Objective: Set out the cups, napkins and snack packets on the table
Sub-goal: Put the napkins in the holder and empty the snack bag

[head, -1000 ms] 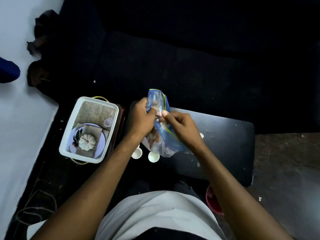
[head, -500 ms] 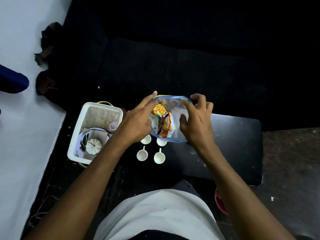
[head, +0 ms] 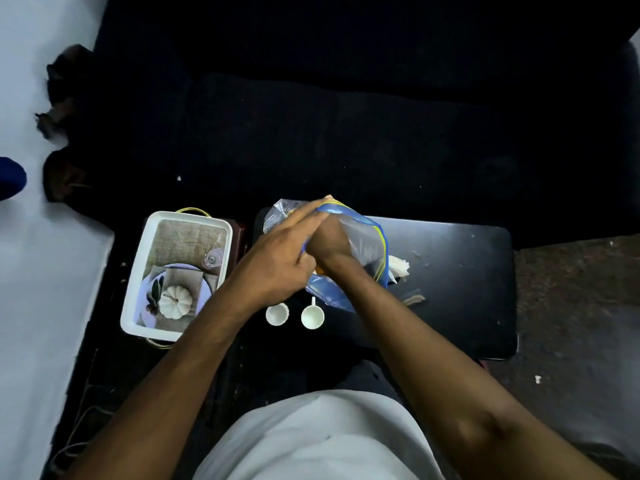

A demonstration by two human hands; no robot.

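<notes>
On the far left part of the black table (head: 450,271), a clear plastic bag (head: 363,244) with a blue and yellow zip edge is standing open between the person's hands. The left hand (head: 277,265) is reaching across from the left, its fingers stretched straight and lying along the bag's rim rather than curling round it. The right hand (head: 327,242) is sitting inside the bag up to the wrist and showing only dimly through the plastic, so I cannot tell whether it is gripping anything. A sliver of orange is showing in the bag beside that wrist. Just near of the bag, two small white cups (head: 277,314) (head: 312,317) are standing side by side, mouths up. A white napkin (head: 400,266) is peeking out at the bag's right side. To the left of the table, a white tray (head: 152,331) with a pumpkin picture is lying flat.
</notes>
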